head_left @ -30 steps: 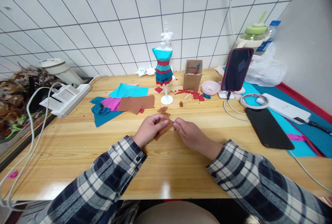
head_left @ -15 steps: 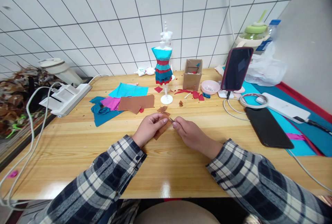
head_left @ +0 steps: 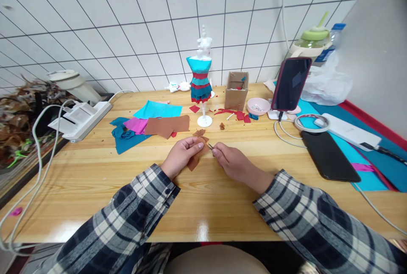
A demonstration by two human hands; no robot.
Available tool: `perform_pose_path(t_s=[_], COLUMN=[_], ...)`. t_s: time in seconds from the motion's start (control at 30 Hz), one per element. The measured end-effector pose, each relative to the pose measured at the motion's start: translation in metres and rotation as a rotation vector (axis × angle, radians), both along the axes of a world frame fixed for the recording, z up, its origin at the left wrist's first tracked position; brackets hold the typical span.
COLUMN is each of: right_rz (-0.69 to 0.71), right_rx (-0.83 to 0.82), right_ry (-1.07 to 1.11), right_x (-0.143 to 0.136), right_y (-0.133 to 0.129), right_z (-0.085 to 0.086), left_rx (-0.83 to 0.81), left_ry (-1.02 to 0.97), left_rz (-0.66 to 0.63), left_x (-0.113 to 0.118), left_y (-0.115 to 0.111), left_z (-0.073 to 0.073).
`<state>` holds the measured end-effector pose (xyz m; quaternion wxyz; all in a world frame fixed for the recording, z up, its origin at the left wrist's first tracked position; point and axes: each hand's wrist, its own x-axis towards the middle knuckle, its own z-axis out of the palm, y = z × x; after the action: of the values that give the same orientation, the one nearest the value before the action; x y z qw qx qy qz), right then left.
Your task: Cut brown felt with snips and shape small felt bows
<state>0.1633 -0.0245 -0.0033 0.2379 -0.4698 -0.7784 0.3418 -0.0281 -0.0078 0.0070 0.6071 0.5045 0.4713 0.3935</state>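
My left hand [head_left: 181, 154] pinches a small piece of brown crepe paper [head_left: 193, 162] between thumb and fingers, just above the table. My right hand [head_left: 235, 161] is closed around small metal scissors [head_left: 210, 147], their handles hidden in the grip. The blade tips point left and meet the paper's right edge. Right behind my left fingers lies a pleated brown paper piece [head_left: 199, 133]. Farther back stands a white mini dress form [head_left: 204, 120], wearing a turquoise, red and teal layered paper dress [head_left: 200, 79].
Brown [head_left: 162, 126], turquoise, pink and teal paper sheets lie at left. A cardboard box [head_left: 236, 92], pink bowl [head_left: 258, 106] and red scraps stand or lie behind my right hand. At right are a propped phone [head_left: 291, 83] and a black phone [head_left: 329, 155]; a power strip [head_left: 84, 121] sits left.
My left hand has shifted very slightly left with the brown paper, which sits at a slightly different angle. The scissor tips show a little more clearly. My right hand has barely moved.
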Motion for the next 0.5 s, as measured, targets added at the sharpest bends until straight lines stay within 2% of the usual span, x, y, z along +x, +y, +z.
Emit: perform_pose_path(t_s=[0.5], right_rz=[0.019], right_rx=[-0.015], right_ry=[0.026], right_x=[-0.0005], right_y=[0.0006], right_z=[-0.0018], left_rx=[0.026], left_ry=[0.063], left_rz=[-0.010], left_x=[0.0010], left_y=[-0.0006], left_z=[0.0004])
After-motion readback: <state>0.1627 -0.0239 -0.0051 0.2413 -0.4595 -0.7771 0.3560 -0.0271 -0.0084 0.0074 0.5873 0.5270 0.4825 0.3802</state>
